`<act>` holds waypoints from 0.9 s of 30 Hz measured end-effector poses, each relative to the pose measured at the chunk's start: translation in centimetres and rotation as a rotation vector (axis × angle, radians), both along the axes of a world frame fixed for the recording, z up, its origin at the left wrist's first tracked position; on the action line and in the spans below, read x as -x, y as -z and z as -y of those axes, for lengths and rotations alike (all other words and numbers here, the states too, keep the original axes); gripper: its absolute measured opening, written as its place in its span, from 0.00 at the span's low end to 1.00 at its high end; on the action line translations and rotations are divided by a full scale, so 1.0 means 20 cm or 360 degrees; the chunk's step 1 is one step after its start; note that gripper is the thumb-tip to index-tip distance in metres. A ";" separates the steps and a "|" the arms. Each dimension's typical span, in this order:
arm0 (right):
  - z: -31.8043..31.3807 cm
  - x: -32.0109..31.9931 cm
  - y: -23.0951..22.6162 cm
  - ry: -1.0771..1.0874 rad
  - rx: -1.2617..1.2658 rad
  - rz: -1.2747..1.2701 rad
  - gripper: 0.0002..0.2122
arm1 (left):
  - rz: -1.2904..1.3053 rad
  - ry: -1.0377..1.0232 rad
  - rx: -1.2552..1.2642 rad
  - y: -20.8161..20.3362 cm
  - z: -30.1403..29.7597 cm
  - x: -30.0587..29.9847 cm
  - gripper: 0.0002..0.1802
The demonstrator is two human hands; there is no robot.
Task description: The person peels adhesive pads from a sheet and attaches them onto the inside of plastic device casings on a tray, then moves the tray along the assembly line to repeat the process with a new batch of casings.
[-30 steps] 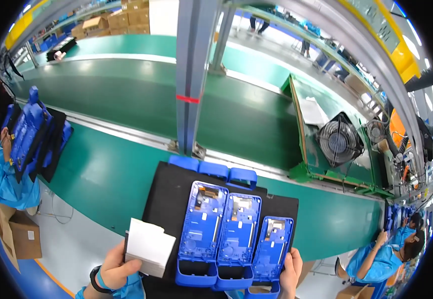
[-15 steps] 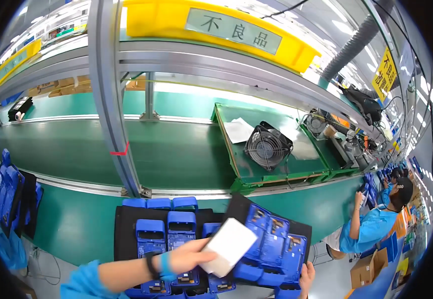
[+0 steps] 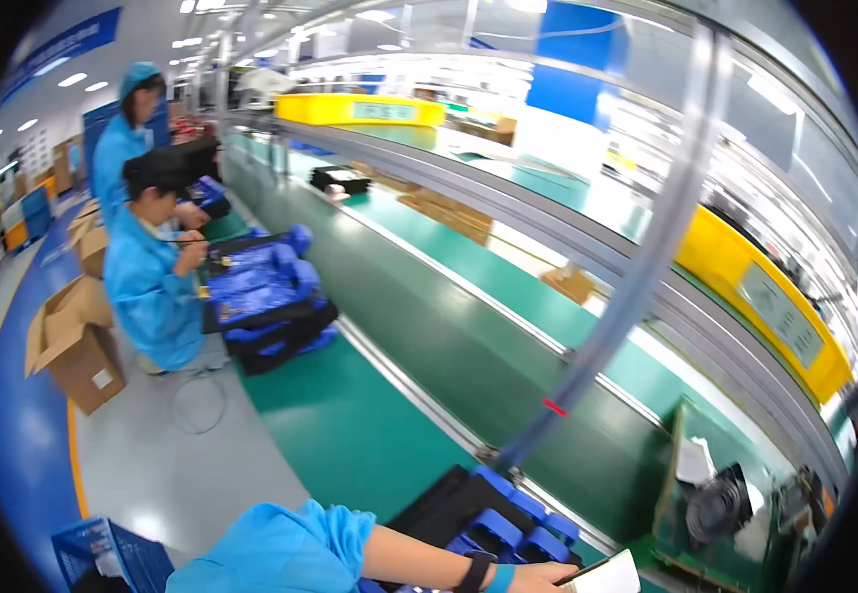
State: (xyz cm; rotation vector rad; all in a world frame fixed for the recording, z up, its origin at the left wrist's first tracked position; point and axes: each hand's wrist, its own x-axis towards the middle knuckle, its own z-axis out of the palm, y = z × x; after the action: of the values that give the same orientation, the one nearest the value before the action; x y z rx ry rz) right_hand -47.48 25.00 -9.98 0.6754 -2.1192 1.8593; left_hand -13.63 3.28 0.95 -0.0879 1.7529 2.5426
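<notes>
My left hand is at the bottom edge, closed on a flat white rectangular piece with a dark edge; its exact kind I cannot make out. Its wrist carries a black band and a blue band below a light blue sleeve. Beneath and beside the hand, blue plastic housings sit on a black foam tray on the green bench. The lower part of this tray is cut off by the picture's edge. My right hand is out of view.
Two people in blue work at the left, beside stacked trays of blue housings. Open cartons and a blue crate stand on the floor. A metal post rises from the bench; a fan stands right, yellow bins above.
The view has swung left, bringing the two people and the aisle into sight. My left hand still holds the white piece; my right hand and its tray have left the view.
</notes>
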 end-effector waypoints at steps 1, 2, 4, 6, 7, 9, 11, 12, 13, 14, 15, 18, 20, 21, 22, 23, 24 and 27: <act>0.06 0.02 0.01 0.0060 0.0015 -0.0024 0.13 | -0.0083 -0.0106 -0.0025 -0.02 0.04 -0.09 0.21; 0.09 0.04 0.01 0.0141 0.0018 -0.0052 0.13 | -0.0165 -0.0177 0.0061 0.06 0.11 -0.16 0.22; 0.02 0.02 0.02 0.0375 -0.0007 -0.0099 0.14 | -0.0227 -0.0373 0.0121 0.10 0.20 -0.35 0.22; -0.24 -0.02 -0.01 0.0683 -0.0098 -0.0165 0.14 | -0.0130 -0.0597 0.0076 0.05 0.28 -0.55 0.23; -0.40 -0.07 -0.03 0.0847 -0.0163 -0.0202 0.14 | -0.0041 -0.0679 0.0063 0.07 0.32 -0.65 0.24; -0.71 -0.21 -0.06 0.1190 -0.0310 -0.0284 0.15 | 0.0186 -0.0909 0.0087 0.04 0.34 -0.80 0.23; -1.02 -0.35 -0.14 0.1496 -0.0485 -0.0405 0.16 | 0.0241 -0.1043 0.0043 0.03 0.35 -0.88 0.18; -1.10 -0.49 -0.26 0.1647 -0.0553 -0.0479 0.16 | 0.0130 -0.1097 0.0001 0.02 0.33 -0.89 0.18; -1.00 -0.48 -0.32 0.1354 -0.0664 -0.0579 0.14 | 0.0017 -0.1160 -0.0044 0.00 0.31 -0.90 0.18; -0.65 -0.67 -0.48 0.1059 -0.0657 -0.0518 0.16 | 0.0053 -0.1089 -0.0093 -0.03 0.31 -0.88 0.20; -0.46 -0.75 -0.51 0.0620 -0.0311 -0.0328 0.07 | 0.0073 -0.1030 -0.0125 0.00 0.29 -0.86 0.20; 0.17 -1.14 -0.75 -0.0385 -0.0518 -0.0622 0.03 | -0.0049 -0.1090 -0.0026 0.06 0.25 -0.82 0.20; 0.43 -1.29 -0.80 -0.0926 -0.0673 -0.0812 0.10 | -0.0035 -0.1127 -0.0019 0.06 0.22 -0.83 0.20; 0.53 -1.37 -0.79 -0.1148 -0.0639 -0.0759 0.13 | -0.0038 -0.1139 -0.0001 0.06 0.21 -0.83 0.20; 0.63 -1.42 -0.79 -0.1334 -0.0607 -0.0820 0.13 | -0.0038 -0.1144 -0.0018 0.06 0.20 -0.84 0.20; 0.71 -1.48 -0.81 -0.1476 -0.0623 -0.0783 0.13 | -0.0031 -0.1149 0.0018 0.06 0.19 -0.85 0.20; 0.77 -1.53 -0.81 -0.1533 -0.0600 -0.0805 0.12 | -0.0033 -0.1151 0.0060 0.06 0.19 -0.86 0.19; 0.84 -1.58 -0.77 -0.1635 -0.0638 -0.0787 0.11 | 0.0010 -0.1123 0.0048 0.05 0.18 -0.87 0.20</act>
State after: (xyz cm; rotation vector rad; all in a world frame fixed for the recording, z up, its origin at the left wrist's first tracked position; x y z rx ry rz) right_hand -15.82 8.11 5.42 2.3614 -1.9159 1.3005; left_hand 3.74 -0.36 -0.11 -0.8557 2.0272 2.9300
